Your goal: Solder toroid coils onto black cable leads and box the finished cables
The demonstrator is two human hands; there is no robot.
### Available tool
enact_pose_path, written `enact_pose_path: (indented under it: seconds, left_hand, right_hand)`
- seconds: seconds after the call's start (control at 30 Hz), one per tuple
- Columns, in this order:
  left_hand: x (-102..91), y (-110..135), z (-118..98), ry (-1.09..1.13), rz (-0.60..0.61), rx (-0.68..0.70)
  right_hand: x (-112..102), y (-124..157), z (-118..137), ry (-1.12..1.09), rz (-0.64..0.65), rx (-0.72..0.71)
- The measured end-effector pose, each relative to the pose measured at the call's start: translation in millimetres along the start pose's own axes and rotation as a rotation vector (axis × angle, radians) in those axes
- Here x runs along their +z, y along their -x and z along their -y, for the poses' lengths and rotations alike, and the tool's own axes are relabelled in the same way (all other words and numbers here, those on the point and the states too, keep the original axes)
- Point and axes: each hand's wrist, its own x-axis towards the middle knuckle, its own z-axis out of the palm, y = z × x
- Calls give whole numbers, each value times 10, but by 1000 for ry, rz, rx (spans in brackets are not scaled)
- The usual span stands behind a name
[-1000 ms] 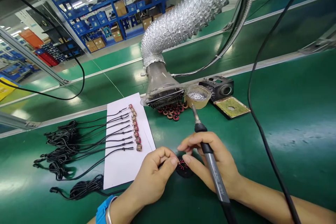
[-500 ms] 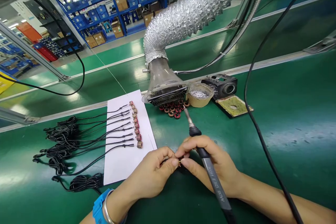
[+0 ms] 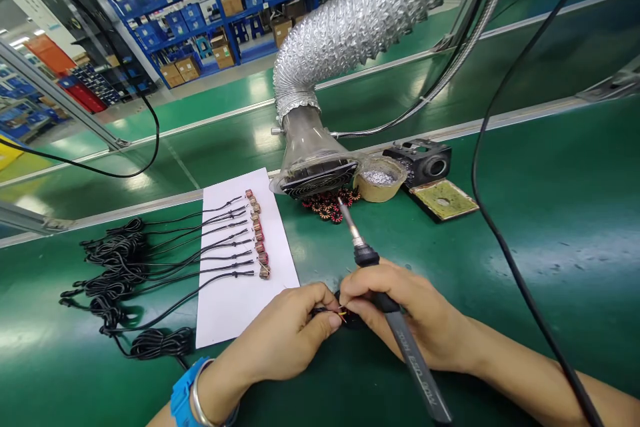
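My left hand (image 3: 300, 330) pinches a black cable (image 3: 320, 311) whose thin yellow and red wire ends (image 3: 343, 313) poke out past the thumb. Close beside it, my right hand (image 3: 405, 307) carries a soldering iron (image 3: 407, 340) across the palm, its metal tip (image 3: 345, 210) pointing up and away. The right thumb and index finger are pinched together at the wire ends; what lies between them is mostly hidden. Beyond the iron's tip is a pile of red and black wire-wound ring coils (image 3: 330, 207), under the hood's edge.
A fume hood (image 3: 313, 160) on a silver duct stands ahead. Right of it are a tub of solder scraps (image 3: 380, 177), an iron holder (image 3: 425, 163) and a yellow sponge (image 3: 443, 200). On the left, white paper (image 3: 225, 307) bears a row of coils (image 3: 259, 237) beside coiled black cables (image 3: 117, 260).
The soldering iron has tilted to the left, its tip shifting left and slightly up. My right fingers have moved a little, and the yellow and red wire ends show more clearly.
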Motion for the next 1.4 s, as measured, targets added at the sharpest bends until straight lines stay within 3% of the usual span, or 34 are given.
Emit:
enact_pose_path:
  seconds: [0.17, 0.37, 0.53, 0.83, 1.13, 1.4]
  left_hand:
    - [-46, -29, 69, 191, 114, -86]
    - [-14, -53, 47, 215, 49, -92]
    - [6, -41, 40, 205, 1, -64]
    - [43, -104, 102, 204, -46, -79]
    - [3, -123, 146, 142, -14, -126]
    - [5, -196, 177, 173, 12, -125]
  right_hand:
    - [-51, 8, -70, -41, 82, -50]
    - [19, 21, -55, 93, 4, -103]
    - [66, 49, 18, 161, -77, -51]
    - [13, 76, -2, 153, 39, 67]
    - [-118, 237, 223, 11, -357, 33]
    - [32, 553, 230, -58, -556, 312]
